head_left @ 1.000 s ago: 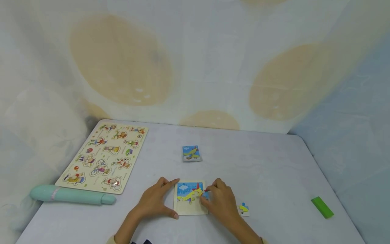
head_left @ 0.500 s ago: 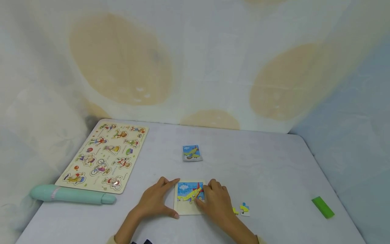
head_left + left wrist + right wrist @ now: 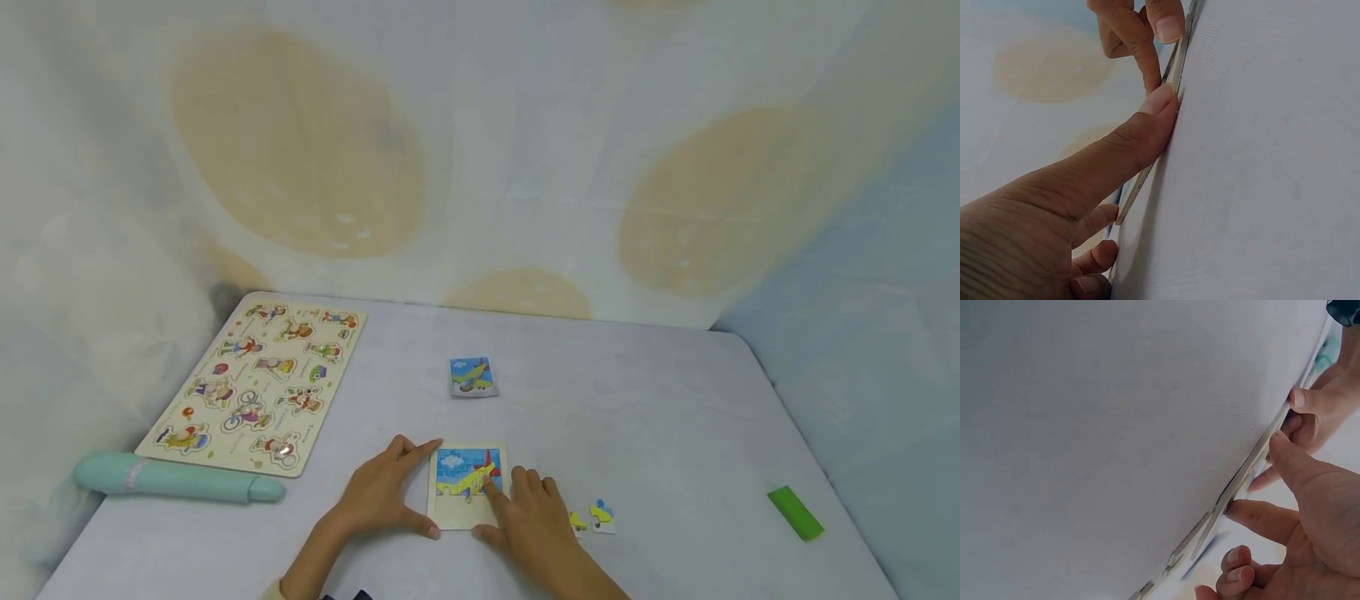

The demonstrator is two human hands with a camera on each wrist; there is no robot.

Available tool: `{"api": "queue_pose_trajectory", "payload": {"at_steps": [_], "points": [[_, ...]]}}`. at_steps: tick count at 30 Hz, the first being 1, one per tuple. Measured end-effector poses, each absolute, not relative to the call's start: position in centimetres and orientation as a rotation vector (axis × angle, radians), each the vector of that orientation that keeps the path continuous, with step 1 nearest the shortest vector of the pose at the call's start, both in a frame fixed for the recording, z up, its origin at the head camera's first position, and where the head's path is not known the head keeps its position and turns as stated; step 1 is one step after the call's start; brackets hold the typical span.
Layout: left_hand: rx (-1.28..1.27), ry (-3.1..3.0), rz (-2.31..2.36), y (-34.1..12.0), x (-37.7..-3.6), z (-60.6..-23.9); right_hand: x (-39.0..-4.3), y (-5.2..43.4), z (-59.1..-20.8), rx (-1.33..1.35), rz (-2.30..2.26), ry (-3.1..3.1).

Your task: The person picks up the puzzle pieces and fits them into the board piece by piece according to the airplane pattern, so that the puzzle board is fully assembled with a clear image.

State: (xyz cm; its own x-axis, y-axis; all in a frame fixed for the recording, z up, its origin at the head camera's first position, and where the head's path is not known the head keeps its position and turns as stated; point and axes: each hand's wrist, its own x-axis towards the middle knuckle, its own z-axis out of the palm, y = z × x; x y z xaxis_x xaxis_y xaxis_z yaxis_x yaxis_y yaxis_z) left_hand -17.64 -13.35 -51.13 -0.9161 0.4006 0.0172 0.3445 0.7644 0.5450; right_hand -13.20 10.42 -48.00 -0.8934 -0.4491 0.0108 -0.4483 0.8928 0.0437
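Left of the puzzle tray (image 3: 467, 520), left hand (image 3: 378, 500) braces its edge, thumb and finger straight. Right hand (image 3: 528, 521) presses flat fingers on the tray; loose pieces (image 3: 592, 518) lie just right, nearer that hand.

2 bare hands, left hand (image 3: 382, 498) and right hand (image 3: 528, 523), short nails, pale cuff edge at the left wrist

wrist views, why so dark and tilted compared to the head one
Head view: bright, even light, soft focus, table level. Left wrist view: dim, table stands nearly upright, left hand close and large. Right wrist view: dim, table bulges curved, puzzle tray seen edge-on.
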Motion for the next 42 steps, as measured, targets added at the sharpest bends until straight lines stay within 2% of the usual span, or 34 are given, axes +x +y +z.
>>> {"api": "queue_pose_trajectory", "payload": {"at_steps": [10, 18, 26, 42], "points": [[0.589, 2.858, 0.850, -13.6, -17.6, -51.1, -13.9, 9.7, -47.9, 0.670, 0.018, -3.034], [0.591, 2.861, 0.830, -13.5, -17.9, -51.2, -14.0, 11.9, -47.0, 0.392, 0.505, -3.058], [0.588, 2.844, 0.844, -13.4, -17.7, -50.6, -13.1, 14.0, -47.2, 0.226, 0.500, -3.049], [0.604, 2.857, 0.849, -13.3, -17.5, -50.7, -12.8, 14.3, -47.7, 0.354, 0.471, -3.056]]}}
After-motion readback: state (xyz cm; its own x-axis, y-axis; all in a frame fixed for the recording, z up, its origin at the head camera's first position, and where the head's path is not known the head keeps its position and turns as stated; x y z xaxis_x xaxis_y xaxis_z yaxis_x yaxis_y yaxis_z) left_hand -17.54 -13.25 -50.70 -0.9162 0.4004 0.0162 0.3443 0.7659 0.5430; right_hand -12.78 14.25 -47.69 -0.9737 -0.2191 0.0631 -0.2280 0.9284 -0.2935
